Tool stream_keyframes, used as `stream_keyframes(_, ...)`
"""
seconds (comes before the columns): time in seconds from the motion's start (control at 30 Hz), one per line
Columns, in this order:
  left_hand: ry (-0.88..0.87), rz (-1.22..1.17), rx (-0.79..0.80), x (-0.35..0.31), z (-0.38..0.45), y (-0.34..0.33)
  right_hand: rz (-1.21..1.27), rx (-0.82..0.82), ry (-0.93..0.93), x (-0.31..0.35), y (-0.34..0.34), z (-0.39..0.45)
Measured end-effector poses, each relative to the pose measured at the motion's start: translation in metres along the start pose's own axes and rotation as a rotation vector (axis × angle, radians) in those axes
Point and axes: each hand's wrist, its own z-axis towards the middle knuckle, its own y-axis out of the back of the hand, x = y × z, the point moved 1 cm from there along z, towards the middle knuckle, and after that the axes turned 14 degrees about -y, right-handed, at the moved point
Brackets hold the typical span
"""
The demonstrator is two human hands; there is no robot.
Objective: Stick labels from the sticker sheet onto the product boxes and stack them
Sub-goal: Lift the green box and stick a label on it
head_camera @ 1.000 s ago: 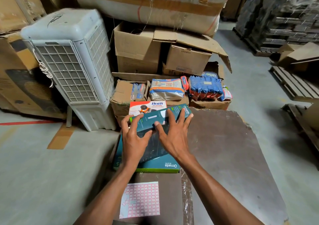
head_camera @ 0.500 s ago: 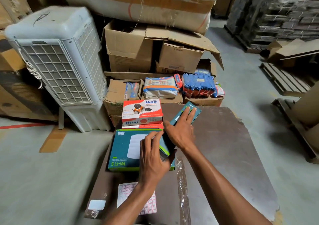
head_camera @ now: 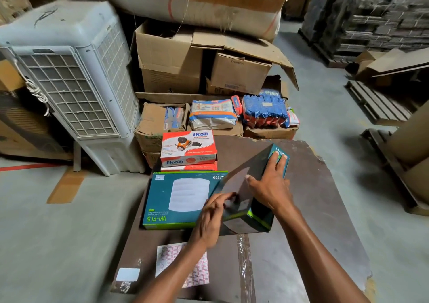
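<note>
A dark teal product box (head_camera: 243, 186) is tilted above the brown board (head_camera: 325, 209), held by both hands. My right hand (head_camera: 269, 184) grips its upper right side, fingers spread over the teal end. My left hand (head_camera: 213, 216) pinches its lower left edge. Under it lies a larger teal WI-FI 5 box (head_camera: 176, 200), flat on the board. Behind that, two red-and-white Ikon boxes (head_camera: 189, 150) are stacked. The pink-gridded sticker sheet (head_camera: 197, 272) lies near the board's front edge, partly hidden by my left forearm.
A white air cooler (head_camera: 69, 77) stands at the left. Open cardboard cartons (head_camera: 185, 65) and wrapped packets (head_camera: 264, 109) crowd the back edge of the board. A small white label (head_camera: 127, 274) sits at the board's front left corner. Wooden pallets (head_camera: 380, 103) lie right.
The dark teal box has been lifted off the WI-FI 5 box, carried right and tipped on edge. My left hand slid down to its lower edge; the camera view swung slightly.
</note>
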Motion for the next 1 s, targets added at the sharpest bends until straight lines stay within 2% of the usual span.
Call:
stream_keyframes(0.07,0.125,0.022,0.088,0.019,0.003,-0.005,0.002,-0.016,-0.039,-0.014,0.002,0.008)
stream_keyframes(0.17,0.200,0.108,0.206,0.050,0.008,-0.017,0.040,-0.011,-0.092,-0.040,0.007,0.023)
stream_keyframes(0.23,0.291,0.125,0.210,0.071,0.011,-0.019,0.083,-0.007,-0.102,-0.056,0.010,0.027)
stream_keyframes(0.33,0.568,0.168,0.202,0.103,0.013,-0.013,0.126,-0.050,-0.090,-0.077,0.013,0.028)
stream_keyframes(0.4,0.678,0.171,0.232,0.114,0.013,-0.010,0.153,-0.074,-0.103,-0.092,0.013,0.028)
stream_keyframes(0.57,0.721,0.062,0.143,0.111,0.021,-0.013,0.289,-0.029,-0.138,-0.124,0.004,0.035)
stream_keyframes(0.73,0.714,0.099,0.080,0.114,0.015,-0.002,0.401,-0.007,-0.142,-0.139,-0.011,0.043)
stream_keyframes(1.0,0.749,-0.062,-0.093,0.103,-0.017,0.046,0.561,0.187,-0.158,-0.135,-0.044,0.058)
